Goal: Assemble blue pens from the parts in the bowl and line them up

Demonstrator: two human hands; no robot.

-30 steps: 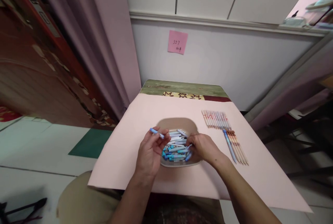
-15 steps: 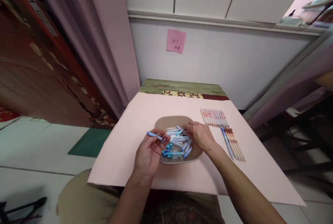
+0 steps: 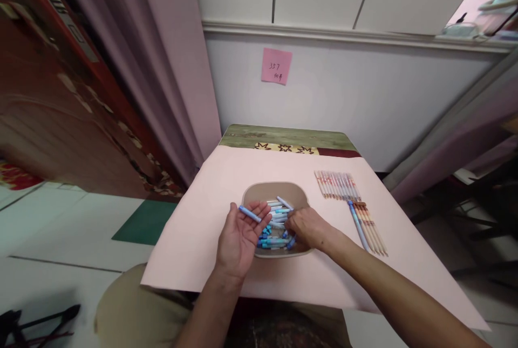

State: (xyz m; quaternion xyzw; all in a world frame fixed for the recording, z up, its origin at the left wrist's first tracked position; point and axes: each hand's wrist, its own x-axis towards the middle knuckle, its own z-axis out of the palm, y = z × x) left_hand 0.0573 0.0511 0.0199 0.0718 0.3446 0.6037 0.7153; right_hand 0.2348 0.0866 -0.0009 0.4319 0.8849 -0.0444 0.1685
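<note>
The palm-up left hand point(image 3: 238, 237), fingers loosely spread, bears a slim blue tube point(image 3: 250, 213) at the left of a rounded beige bowl point(image 3: 259, 191). A square pink paper note point(image 3: 276, 74) reads "357". The right hand point(image 3: 307, 226) dips into the bowl, grip unclear.

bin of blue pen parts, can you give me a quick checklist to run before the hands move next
1. Bin sits upright on the pale pink cover: ok.
2. Blue piece rests across the fingers of the open left hand: ok.
3. Right hand grips a part: cannot tell, its fingertips are hidden in the bin.
4. Loose parts all lined up: not ok, they lie at different angles.
5. Far row of pens lies side by side, apart from the bin: ok.
</note>
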